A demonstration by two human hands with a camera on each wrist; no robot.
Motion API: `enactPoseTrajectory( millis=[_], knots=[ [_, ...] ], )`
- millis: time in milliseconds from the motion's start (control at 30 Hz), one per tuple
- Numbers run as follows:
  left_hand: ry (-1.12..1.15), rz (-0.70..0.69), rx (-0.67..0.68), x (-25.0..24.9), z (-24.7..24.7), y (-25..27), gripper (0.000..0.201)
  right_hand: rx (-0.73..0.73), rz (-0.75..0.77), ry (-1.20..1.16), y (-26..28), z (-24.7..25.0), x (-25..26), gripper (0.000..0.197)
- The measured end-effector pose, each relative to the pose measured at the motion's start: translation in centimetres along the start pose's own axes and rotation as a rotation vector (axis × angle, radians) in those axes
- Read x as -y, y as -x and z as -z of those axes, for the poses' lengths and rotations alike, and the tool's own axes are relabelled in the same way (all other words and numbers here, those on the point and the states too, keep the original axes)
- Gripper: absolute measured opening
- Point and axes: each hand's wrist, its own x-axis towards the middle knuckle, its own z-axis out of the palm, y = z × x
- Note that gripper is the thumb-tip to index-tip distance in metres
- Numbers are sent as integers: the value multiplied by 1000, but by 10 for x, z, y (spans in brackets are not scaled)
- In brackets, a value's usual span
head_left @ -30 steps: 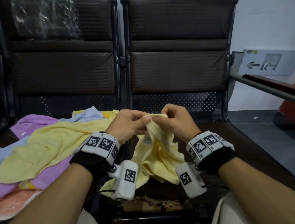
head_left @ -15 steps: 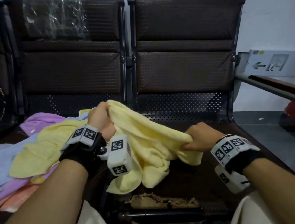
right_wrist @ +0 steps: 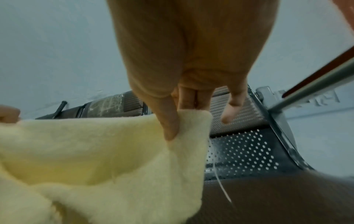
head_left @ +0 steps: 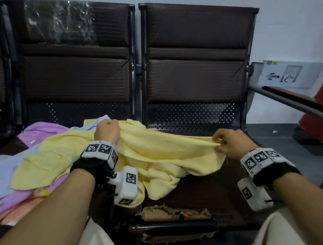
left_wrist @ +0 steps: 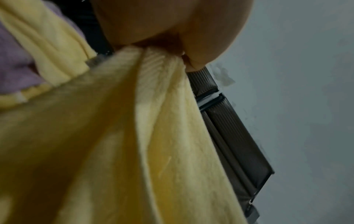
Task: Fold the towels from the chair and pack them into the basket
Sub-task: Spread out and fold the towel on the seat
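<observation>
A pale yellow towel (head_left: 160, 154) hangs stretched between my two hands above the right chair seat (head_left: 214, 188). My left hand (head_left: 107, 131) grips one corner in a fist; the left wrist view shows the cloth (left_wrist: 153, 136) bunched under the curled fingers. My right hand (head_left: 222, 141) pinches the opposite corner between thumb and fingers, and in the right wrist view the towel's (right_wrist: 95, 151) corner sits under the thumb (right_wrist: 168, 125). The towel's lower part sags onto the seat. A pile of towels (head_left: 22, 178), yellow, purple, blue and orange, lies on the left seat. No basket is in view.
Two dark brown chair backs (head_left: 195, 58) stand against a white wall. A metal armrest with a wooden top (head_left: 305, 106) runs along the right. The seat's front edge (head_left: 177, 215) is torn, foam showing. My knees in light trousers are below.
The hands, together at the towel's top a second ago, have pulled apart: left up and to the left, right out to the right. The towel is now spread between them.
</observation>
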Motion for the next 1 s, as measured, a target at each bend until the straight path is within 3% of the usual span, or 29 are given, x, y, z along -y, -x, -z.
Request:
enactPoseTrajectory(
  millis=[133, 233, 367, 500, 633, 733, 867, 1000],
  knots=[
    [-31, 4, -6, 9, 5, -1, 36, -105, 104, 283, 4, 9, 13, 10],
    [-50, 0, -40, 14, 9, -3, 36, -88, 84, 382, 7, 12, 17, 13],
    [-122, -1, -71, 17, 7, -2, 35, 64, 57, 172, 8, 9, 12, 23],
    [-142, -15, -103, 18, 4, -2, 30, 75, 72, 45, 7, 7, 10, 19],
    [-138, -16, -131, 18, 0, -4, 31, 132, -22, 17, 7, 9, 4, 11],
    [-124, -16, -153, 18, -1, -5, 31, 104, -64, -17, 8, 13, 0, 23],
    [-138, -19, -159, 19, -3, -6, 32, 14, -28, 8, 13, 15, -4, 34],
    [-143, -19, -153, 18, -6, -5, 32, 104, 25, 76, 15, 9, -7, 30]
  ],
)
